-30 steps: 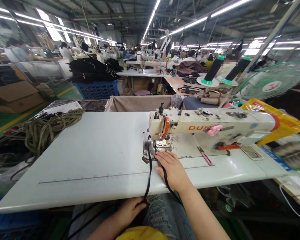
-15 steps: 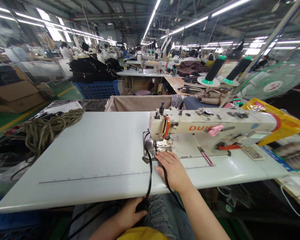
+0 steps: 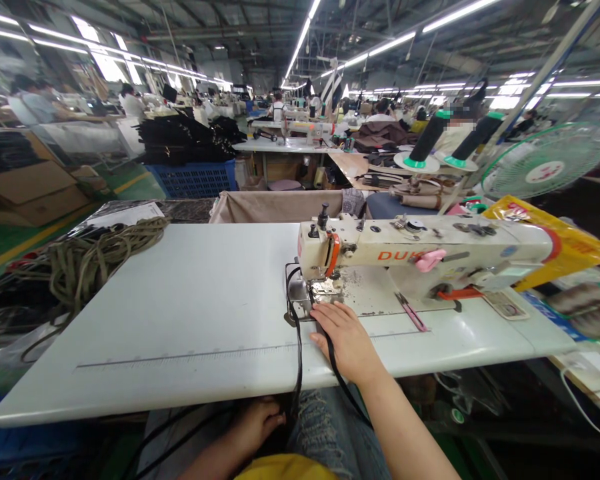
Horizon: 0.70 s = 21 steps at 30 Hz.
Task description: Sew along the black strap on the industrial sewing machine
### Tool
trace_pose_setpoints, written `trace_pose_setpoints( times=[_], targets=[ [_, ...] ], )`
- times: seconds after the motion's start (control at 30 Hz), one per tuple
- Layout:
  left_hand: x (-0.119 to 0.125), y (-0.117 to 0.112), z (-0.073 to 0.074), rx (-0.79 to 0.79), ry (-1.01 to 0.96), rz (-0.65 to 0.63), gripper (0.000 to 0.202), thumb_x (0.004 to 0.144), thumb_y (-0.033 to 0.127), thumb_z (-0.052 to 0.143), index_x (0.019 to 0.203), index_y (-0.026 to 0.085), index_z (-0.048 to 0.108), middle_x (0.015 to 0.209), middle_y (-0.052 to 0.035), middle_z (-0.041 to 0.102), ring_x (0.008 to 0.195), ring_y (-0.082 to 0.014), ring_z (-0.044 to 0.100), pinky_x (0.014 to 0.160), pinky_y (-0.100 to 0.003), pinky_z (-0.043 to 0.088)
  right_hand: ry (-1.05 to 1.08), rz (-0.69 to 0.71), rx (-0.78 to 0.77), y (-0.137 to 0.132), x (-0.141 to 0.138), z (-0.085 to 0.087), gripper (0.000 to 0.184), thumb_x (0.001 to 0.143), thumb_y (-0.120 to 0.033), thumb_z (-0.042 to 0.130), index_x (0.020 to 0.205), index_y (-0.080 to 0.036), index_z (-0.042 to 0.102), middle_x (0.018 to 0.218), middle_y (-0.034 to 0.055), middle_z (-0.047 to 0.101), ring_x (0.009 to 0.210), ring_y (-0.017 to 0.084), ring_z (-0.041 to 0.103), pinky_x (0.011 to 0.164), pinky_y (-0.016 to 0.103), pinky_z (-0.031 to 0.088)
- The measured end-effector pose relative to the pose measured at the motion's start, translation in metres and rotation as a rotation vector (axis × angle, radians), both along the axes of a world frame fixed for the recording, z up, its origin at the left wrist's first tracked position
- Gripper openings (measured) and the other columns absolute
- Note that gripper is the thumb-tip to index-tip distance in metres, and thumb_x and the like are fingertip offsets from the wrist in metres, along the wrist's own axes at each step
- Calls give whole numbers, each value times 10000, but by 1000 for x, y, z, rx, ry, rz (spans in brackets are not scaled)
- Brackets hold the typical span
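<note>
My right hand [image 3: 347, 340] lies on the sewing machine's plate edge, fingers stretched flat over a black strap [image 3: 339, 375]. That length passes between thumb and forefinger towards the needle area. A second length of black strap [image 3: 299, 347] comes off the left of the presser area and drops over the table's front edge. Below that edge my left hand [image 3: 261, 421] is closed, thumb against curled fingers, at the hanging strap; part of its grip lies in shadow. The white sewing machine [image 3: 365, 248] stands over the strap, its needle mostly hidden.
Pink-handled snips [image 3: 413, 312] lie right of my right hand. A ruler scale [image 3: 190, 357] runs along the white table [image 3: 205, 287]. Bundled olive straps [image 3: 100, 257] lie at the left. Two thread cones [image 3: 430, 140] and a green fan [image 3: 545, 163] stand right. People sit further back.
My left hand has drawn slightly left and down beneath the table edge. The left strap length hangs a little straighter. My right hand stays in place.
</note>
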<state>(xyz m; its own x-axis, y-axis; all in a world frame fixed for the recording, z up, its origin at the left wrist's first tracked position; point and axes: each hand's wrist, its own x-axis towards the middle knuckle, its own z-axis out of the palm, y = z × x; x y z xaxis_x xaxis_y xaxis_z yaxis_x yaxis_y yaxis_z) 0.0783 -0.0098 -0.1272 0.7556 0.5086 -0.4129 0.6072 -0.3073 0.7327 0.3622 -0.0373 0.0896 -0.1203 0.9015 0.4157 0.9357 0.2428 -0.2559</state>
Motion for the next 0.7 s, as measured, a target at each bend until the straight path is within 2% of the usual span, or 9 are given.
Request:
trace_pose_setpoints(
  times=[0.07, 0.17, 0.27, 0.33, 0.4, 0.47, 0.53, 0.6, 0.7],
  targets=[
    [-6, 0, -9, -4, 48, -7, 305, 919, 396, 620, 707, 181, 665, 879, -78, 680, 932, -275, 643, 879, -393, 488, 1, 1, 3, 0, 0, 0, 366, 1061, -371, 611, 1370, -185, 674, 1449, 127, 652, 1373, 283, 586, 1230, 538, 408],
    [-18, 0, -15, -25, 120, -20, 239, 851, 337, 682, 669, 183, 666, 866, -90, 683, 925, -306, 667, 890, -452, 504, -4, 2, 9, 0, 0, -1, 367, 1053, -360, 625, 1372, -186, 673, 1443, 127, 657, 1371, 278, 588, 1230, 533, 409],
    [-26, -2, -15, -46, 152, -16, 100, 791, 281, 735, 839, 201, 770, 1056, -124, 743, 1051, -369, 689, 974, -532, 510, -6, -3, 3, 1, 0, -1, 370, 1042, -345, 640, 1372, -182, 671, 1447, 122, 655, 1372, 277, 587, 1235, 536, 406],
    [-26, -2, -13, -52, 141, 4, 413, 753, 253, 769, 1166, 242, 775, 1372, -132, 688, 1288, -403, 613, 1114, -559, 454, -5, -4, -5, 1, 0, 0, 371, 1040, -342, 641, 1372, -179, 669, 1450, 121, 653, 1372, 280, 586, 1235, 538, 407],
    [-22, -2, -9, -53, 112, 32, 755, 734, 261, 798, 1467, 262, 616, 1626, -129, 497, 1500, -398, 433, 1246, -543, 338, -4, -2, -4, 0, 0, 1, 366, 1044, -348, 633, 1369, -183, 672, 1449, 121, 654, 1369, 283, 589, 1230, 539, 412],
    [-14, -2, 0, -56, 56, 72, 887, 752, 316, 811, 1577, 227, 497, 1699, -149, 386, 1574, -390, 320, 1301, -526, 251, -3, -1, -3, 0, -1, 2, 361, 1052, -358, 620, 1365, -188, 674, 1448, 121, 654, 1369, 283, 589, 1229, 539, 411],
    [-5, -2, 12, -56, -39, 110, 842, 802, 389, 794, 1573, 218, 504, 1685, -151, 411, 1574, -385, 323, 1308, -522, 235, -1, 0, -5, 0, -1, 2, 361, 1058, -364, 611, 1364, -182, 671, 1448, 121, 654, 1367, 284, 589, 1230, 539, 408],
    [3, -2, 26, -67, -157, 105, 673, 873, 437, 738, 1501, 244, 590, 1617, -119, 520, 1520, -360, 422, 1289, -499, 287, 0, 0, -10, 0, -1, 1, 366, 1058, -366, 615, 1363, -171, 668, 1451, 121, 652, 1369, 287, 587, 1229, 542, 406],
    [11, 0, 40, -104, -287, 2, 359, 993, 464, 589, 1215, 239, 760, 1308, -77, 745, 1269, -284, 644, 1150, -397, 457, 7, -1, -8, 1, -1, 0, 365, 1055, -363, 623, 1359, -167, 668, 1455, 120, 649, 1370, 287, 585, 1230, 541, 403]
  ],
)
